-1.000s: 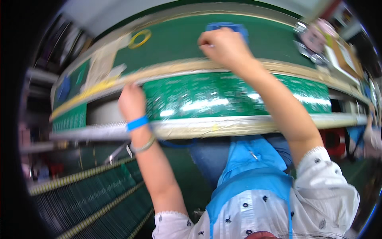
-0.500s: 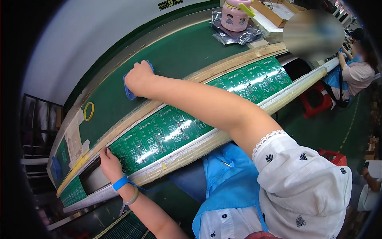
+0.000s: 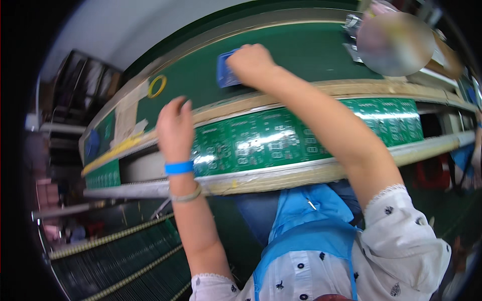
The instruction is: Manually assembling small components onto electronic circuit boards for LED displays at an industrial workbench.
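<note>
A long green circuit board panel [image 3: 251, 143] lies in the rail track in front of me, printed in white and shiny under the light. My left hand [image 3: 175, 128] is raised over the panel's left end, slightly blurred, its thumb and fingers a little apart and nothing seen in them. Beyond the wooden rail [image 3: 361, 90], my right hand [image 3: 252, 65] reaches to a small blue tray [image 3: 227, 75] on the green work surface [image 3: 301, 57]. Its fingers are curled down at the tray; the fingertips and anything between them are hidden.
A yellow tape roll [image 3: 157, 87] lies on the green surface at the left. Another green board [image 3: 103, 175] sits farther left in the track. Racked boards [image 3: 120, 268] stand below left. A red stool [image 3: 427, 173] and another person are at the right.
My left hand has come off the panel's left edge and lifted over it. My right hand stays at the blue tray with its fingers curled down. The whole view has turned.
</note>
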The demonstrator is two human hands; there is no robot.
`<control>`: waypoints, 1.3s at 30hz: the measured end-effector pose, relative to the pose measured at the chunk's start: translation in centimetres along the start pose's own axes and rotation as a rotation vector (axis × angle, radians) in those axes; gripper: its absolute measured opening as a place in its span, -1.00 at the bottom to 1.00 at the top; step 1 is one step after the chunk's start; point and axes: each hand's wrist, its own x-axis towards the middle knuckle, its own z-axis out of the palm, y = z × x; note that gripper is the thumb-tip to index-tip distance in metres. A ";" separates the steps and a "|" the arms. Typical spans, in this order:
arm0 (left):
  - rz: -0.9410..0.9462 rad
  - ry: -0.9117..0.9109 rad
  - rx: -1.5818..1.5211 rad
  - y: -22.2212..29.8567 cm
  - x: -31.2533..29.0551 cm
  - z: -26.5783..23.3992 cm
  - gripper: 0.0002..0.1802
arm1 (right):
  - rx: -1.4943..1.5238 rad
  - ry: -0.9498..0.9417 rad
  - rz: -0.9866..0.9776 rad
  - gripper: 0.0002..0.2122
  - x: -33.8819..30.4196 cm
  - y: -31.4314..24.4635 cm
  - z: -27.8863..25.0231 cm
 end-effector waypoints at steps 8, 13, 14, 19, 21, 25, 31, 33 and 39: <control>0.261 -0.208 0.064 4.7 6.3 6.4 -0.85 | -0.100 -0.076 0.032 -0.89 -1.0 0.5 -1.0; 0.246 -0.392 0.297 6.6 7.5 8.9 -0.81 | -0.058 0.119 0.016 -0.88 -1.1 0.9 0.3; 0.215 -0.394 0.337 6.9 7.6 9.2 -0.83 | -0.060 0.121 0.028 -0.89 -1.2 1.0 0.5; 0.174 -0.296 0.354 6.3 7.2 9.9 -0.85 | -0.015 0.234 0.029 -0.90 -1.7 1.0 1.0; 0.206 -0.257 0.359 5.9 7.1 10.3 -0.82 | 0.012 0.247 0.092 -0.87 -2.0 1.1 1.1; 0.190 -0.181 0.260 5.4 7.2 10.7 -0.84 | 0.101 0.192 0.075 -0.80 -1.8 1.8 0.8; 0.122 -0.165 0.010 5.2 7.5 9.1 -0.88 | 0.387 0.263 0.182 -0.88 -2.2 2.8 -0.3; 0.078 -0.158 -0.100 4.4 7.2 8.2 -0.89 | 0.564 0.259 0.184 -0.85 -2.8 3.0 -1.2; -0.071 -0.083 -0.551 -0.2 6.4 5.2 -0.78 | 1.206 0.077 0.188 -0.78 -4.5 2.2 -3.5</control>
